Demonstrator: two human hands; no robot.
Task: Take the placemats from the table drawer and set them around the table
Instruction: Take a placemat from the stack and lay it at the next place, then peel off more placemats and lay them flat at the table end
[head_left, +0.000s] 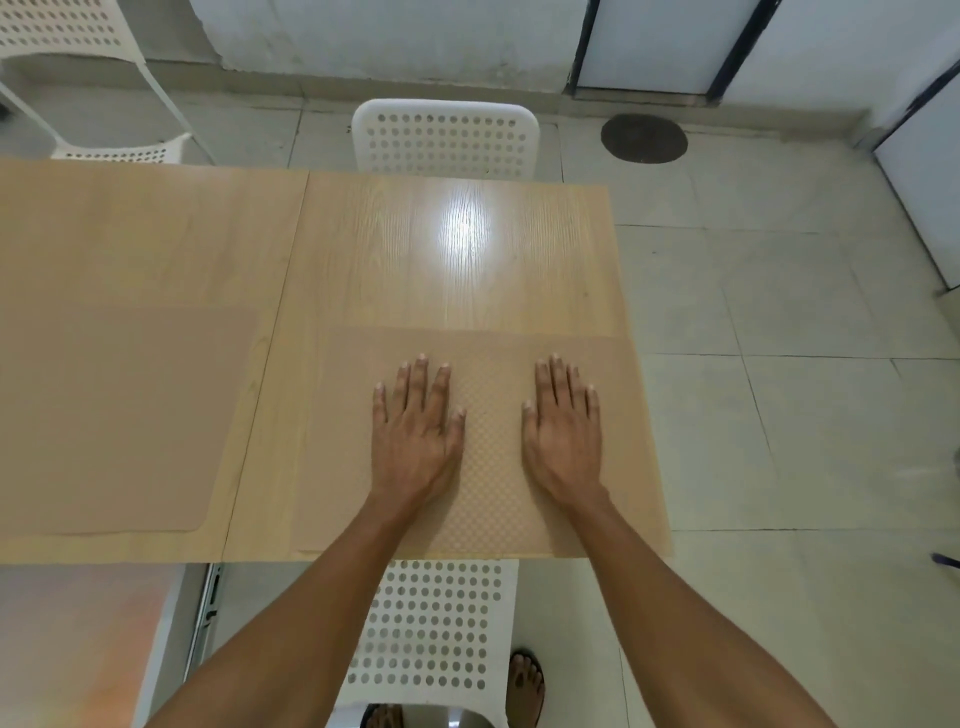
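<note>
At the near edge, a white perforated chair (436, 623) is being seen under the arms, and an open drawer (78, 639) is showing at the lower left, below the table (457, 249). Just above, a beige placemat (488, 467) is being pressed flat on the table by both hands. The left hand (418, 436) and the right hand (563, 434) are being laid palm down on it, fingers stretched out and slightly spread, gripping nothing. The mat's long axis is running left to right, along the near table edge, and its right end seems to be hanging a little over the table's side. So the right hand is being judged nearer to that end, and a small push to the left may be needed. A second placemat (119, 415) is lying to the left, well apart. Farther away, the opposite side, in front of another chair (444, 137), is not yet being covered.
</note>
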